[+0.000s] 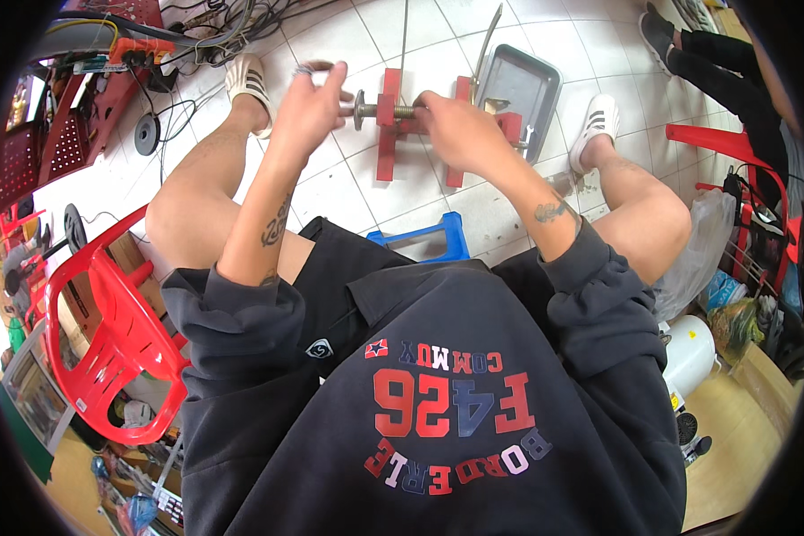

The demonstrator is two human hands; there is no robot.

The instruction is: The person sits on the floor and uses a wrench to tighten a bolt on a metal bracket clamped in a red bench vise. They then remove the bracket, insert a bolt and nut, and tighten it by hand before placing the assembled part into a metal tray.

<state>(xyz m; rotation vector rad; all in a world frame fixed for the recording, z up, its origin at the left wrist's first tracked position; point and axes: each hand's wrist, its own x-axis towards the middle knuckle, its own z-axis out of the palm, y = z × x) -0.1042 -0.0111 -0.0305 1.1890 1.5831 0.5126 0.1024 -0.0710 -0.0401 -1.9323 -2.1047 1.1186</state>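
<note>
On the tiled floor between my feet stands a red metal stand (386, 134) with two upright plates. A brass-coloured threaded shaft (404, 113) lies across it, with a round metal flange (359, 111) at its left end. My left hand (313, 109) is beside the flange, its fingers apart and holding nothing; a ring shows on one finger. The fingers of my right hand (463, 132) are closed around the shaft between the two plates; the fingertips are partly hidden. Just right of the stand lies a grey metal tray (545, 85), with a small metal piece near its lower edge.
A blue plastic stool (456, 237) stands below the stand. To my left are a red plastic chair (116, 339), tangled cables (214, 36) and a red perforated cabinet (67, 147). At the right are another red chair (715, 138), a person's dark-clad leg (719, 76) and a white cylinder (690, 353).
</note>
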